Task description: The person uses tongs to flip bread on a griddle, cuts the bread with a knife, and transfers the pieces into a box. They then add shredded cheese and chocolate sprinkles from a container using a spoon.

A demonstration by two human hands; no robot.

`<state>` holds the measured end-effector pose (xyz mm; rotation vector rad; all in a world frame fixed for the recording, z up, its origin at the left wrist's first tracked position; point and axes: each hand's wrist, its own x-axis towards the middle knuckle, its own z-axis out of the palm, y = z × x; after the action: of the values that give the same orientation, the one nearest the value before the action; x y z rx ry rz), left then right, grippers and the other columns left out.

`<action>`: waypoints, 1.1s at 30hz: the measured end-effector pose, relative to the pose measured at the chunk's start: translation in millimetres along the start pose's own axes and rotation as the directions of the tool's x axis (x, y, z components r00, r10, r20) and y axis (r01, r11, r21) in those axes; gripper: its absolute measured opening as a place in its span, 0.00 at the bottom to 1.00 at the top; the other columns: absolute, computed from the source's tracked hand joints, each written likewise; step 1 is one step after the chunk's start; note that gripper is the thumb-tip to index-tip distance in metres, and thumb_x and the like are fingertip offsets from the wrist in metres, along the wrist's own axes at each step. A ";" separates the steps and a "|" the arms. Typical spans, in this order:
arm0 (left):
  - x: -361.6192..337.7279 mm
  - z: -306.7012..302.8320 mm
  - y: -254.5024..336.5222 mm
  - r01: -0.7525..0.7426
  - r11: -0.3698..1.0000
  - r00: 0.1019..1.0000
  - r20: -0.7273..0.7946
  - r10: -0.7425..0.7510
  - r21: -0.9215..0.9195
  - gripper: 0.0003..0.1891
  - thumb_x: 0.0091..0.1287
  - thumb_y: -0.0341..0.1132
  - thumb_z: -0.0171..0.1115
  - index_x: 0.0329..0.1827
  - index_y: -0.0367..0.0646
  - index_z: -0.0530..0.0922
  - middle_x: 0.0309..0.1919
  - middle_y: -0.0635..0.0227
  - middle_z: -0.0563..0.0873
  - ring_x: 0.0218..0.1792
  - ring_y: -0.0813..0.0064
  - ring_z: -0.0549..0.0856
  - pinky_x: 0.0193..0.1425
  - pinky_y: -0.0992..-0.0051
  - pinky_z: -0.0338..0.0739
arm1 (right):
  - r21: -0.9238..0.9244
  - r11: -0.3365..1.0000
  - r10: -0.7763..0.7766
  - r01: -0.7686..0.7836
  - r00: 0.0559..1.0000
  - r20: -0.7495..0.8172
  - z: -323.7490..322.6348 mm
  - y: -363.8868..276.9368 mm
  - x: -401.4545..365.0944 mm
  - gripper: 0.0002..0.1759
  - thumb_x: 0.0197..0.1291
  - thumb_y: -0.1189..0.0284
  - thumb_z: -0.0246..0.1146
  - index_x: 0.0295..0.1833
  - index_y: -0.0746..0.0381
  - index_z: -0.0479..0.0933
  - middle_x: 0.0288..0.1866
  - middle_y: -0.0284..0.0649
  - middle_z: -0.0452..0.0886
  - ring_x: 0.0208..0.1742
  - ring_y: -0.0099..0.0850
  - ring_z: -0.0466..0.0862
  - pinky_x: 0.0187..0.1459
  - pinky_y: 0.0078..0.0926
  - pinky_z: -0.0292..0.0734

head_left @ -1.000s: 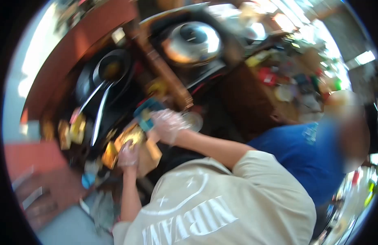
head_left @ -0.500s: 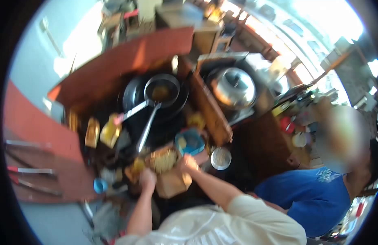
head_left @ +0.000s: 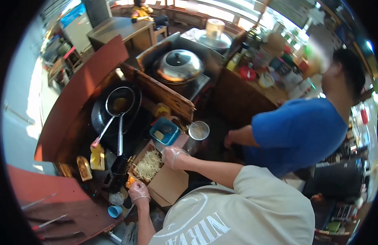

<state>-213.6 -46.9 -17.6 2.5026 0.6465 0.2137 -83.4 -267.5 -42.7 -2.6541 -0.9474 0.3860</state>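
Note:
A brown cardboard takeaway box [head_left: 169,182], its lid folded open toward me, is full of pale shredded strands [head_left: 148,165]. My right hand [head_left: 174,157], in a clear plastic glove, is closed at the box's right edge. At the opposite side is my left hand [head_left: 139,192], also gloved, its fingers curled in beside some orange food [head_left: 131,181]; whatever they hold is hidden. Just beyond the box stands a blue plastic tub [head_left: 171,139] with a pale yellow block inside.
A black wok [head_left: 100,114] holds a long-handled pan [head_left: 131,94]. A wire strainer [head_left: 199,130] lies right of the tub. A lidded pot [head_left: 181,67] stands behind a wooden partition [head_left: 164,92]. A person in a blue shirt [head_left: 299,130] stands close on the right.
The view has turned and sharpened, so the wok, box and tub appear farther left. Both my hands stay at the box's sides. The person in blue now faces more away.

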 end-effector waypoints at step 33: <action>34.1 431.0 675.2 -0.508 0.845 0.506 0.735 0.450 -0.168 0.15 0.66 0.37 0.59 0.50 0.40 0.84 0.54 0.51 0.86 0.57 0.53 0.85 0.59 0.54 0.80 | 0.533 -0.038 0.967 -0.845 -0.166 -0.195 -114.8 550.2 -315.2 0.18 0.57 0.67 0.54 0.39 0.67 0.85 0.45 0.54 0.85 0.50 0.51 0.85 0.52 0.43 0.78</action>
<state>207.7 -729.1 -14.3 2.4511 -0.4221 -0.6662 33.4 -899.6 -88.7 -2.3667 1.4128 -0.0773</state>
